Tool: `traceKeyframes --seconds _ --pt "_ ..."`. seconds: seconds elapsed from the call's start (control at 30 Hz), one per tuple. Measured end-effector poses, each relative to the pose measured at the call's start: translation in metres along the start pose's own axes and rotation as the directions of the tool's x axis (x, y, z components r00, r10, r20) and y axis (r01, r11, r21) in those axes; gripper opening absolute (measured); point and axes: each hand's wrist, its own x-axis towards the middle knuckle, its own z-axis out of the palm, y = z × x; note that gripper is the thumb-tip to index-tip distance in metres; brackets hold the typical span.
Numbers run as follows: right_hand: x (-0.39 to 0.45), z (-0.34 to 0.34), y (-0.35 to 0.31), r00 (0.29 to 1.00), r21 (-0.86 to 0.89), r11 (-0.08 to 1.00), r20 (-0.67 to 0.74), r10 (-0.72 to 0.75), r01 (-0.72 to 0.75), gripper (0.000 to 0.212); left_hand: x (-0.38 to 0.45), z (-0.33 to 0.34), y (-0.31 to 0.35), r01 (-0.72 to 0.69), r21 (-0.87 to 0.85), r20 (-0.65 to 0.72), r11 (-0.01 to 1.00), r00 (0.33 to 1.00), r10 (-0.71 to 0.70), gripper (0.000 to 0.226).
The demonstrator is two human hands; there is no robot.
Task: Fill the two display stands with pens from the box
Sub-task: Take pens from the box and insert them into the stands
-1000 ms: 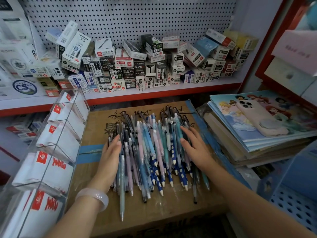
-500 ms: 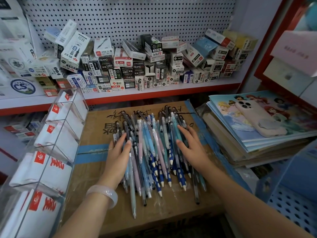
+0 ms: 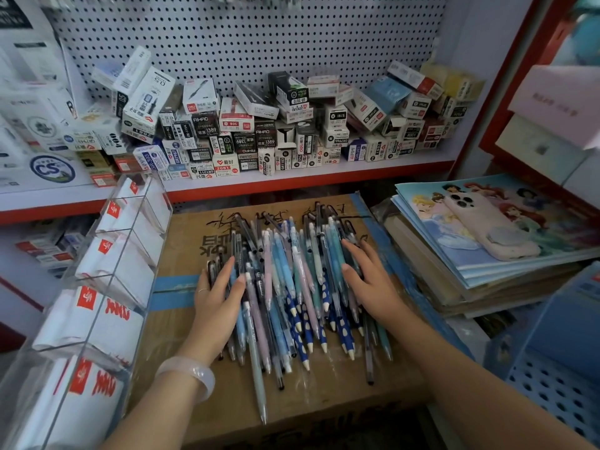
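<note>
A loose pile of pens (image 3: 292, 287), mostly blue, pink and dark-barrelled, lies on top of a taped cardboard box (image 3: 181, 319) in front of the person. The tips mostly point toward the near edge, and one pale pen sticks out further than the rest. The left hand (image 3: 217, 300) rests flat against the left side of the pile, fingers straight and spread over the outer pens, gripping nothing. The right hand (image 3: 370, 280) lies the same way on the right side, fingers extended across the pens, so the pile sits between the two palms. A pale bangle (image 3: 191, 375) circles the left wrist.

Just left of the box stands a clear tiered display stand (image 3: 107, 287) with white card liners in its compartments; no pens show in it. To the right, a stack of books (image 3: 470, 254) carries a phone in a pale case (image 3: 487, 225). Behind the box, a red-edged shelf (image 3: 324, 177) holds many small pen cartons (image 3: 259, 125) heaped against a pegboard (image 3: 259, 37).
</note>
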Motion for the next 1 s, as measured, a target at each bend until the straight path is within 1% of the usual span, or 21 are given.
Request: traceKeyframes --seconds 0.17,0.27,0.33,0.4,0.43,0.5,0.53,0.63,0.67,0.83,1.0 --pt "-0.003 -0.004 -0.001 1.0 -0.014 1.0 -0.006 0.015 -0.015 0.047 -0.005 -0.008 0.001 0.011 -0.007 -0.001 1.0 1.0 -0.011 0.047" --pt "-0.006 -0.007 0.0 0.999 -0.034 0.999 -0.032 0.019 -0.02 0.046 -0.012 -0.013 0.003 0.01 -0.002 -0.011 1.0 1.0 -0.01 0.048" --pt "-0.009 -0.01 0.001 0.997 -0.031 0.998 -0.056 0.055 -0.057 0.046 -0.017 -0.014 0.002 0.012 0.009 -0.038 1.0 0.999 -0.011 0.049" --pt "-0.014 -0.011 0.002 0.99 0.004 0.993 -0.081 0.115 -0.115 0.047 -0.019 -0.014 -0.003 0.017 -0.002 -0.061 1.0 0.998 -0.017 0.051" --pt "-0.017 -0.011 0.001 0.984 0.05 0.987 -0.086 0.156 -0.152 0.048 -0.019 -0.014 -0.006 0.02 -0.017 -0.057 1.0 0.998 -0.021 0.053" --pt "-0.023 -0.006 -0.002 0.974 0.14 0.97 -0.075 0.213 -0.201 0.049 -0.021 -0.011 -0.011 0.014 -0.039 -0.01 0.999 1.0 -0.015 0.058" --pt "-0.026 -0.001 -0.003 0.976 0.141 0.97 -0.061 0.211 -0.2 0.049 -0.022 -0.01 -0.012 0.011 -0.04 0.019 0.999 1.0 -0.01 0.059" --pt "-0.031 0.009 -0.006 0.98 0.023 0.981 -0.034 0.195 -0.194 0.05 -0.023 -0.003 -0.009 0.006 -0.043 0.066 0.999 0.998 -0.004 0.06" --pt "-0.031 0.01 -0.008 0.979 0.016 0.98 -0.038 0.2 -0.2 0.05 -0.024 0.0 -0.007 0.006 -0.034 0.076 0.999 0.997 -0.003 0.061" --pt "-0.03 0.012 -0.015 0.979 0.098 0.976 -0.033 0.2 -0.196 0.049 -0.023 0.012 -0.001 0.016 0.072 0.059 0.997 0.998 -0.02 0.068" --pt "-0.029 0.015 -0.019 0.979 0.131 0.973 -0.047 0.196 -0.189 0.05 -0.021 0.015 0.0 -0.025 0.116 0.097 0.993 0.995 0.014 0.067"
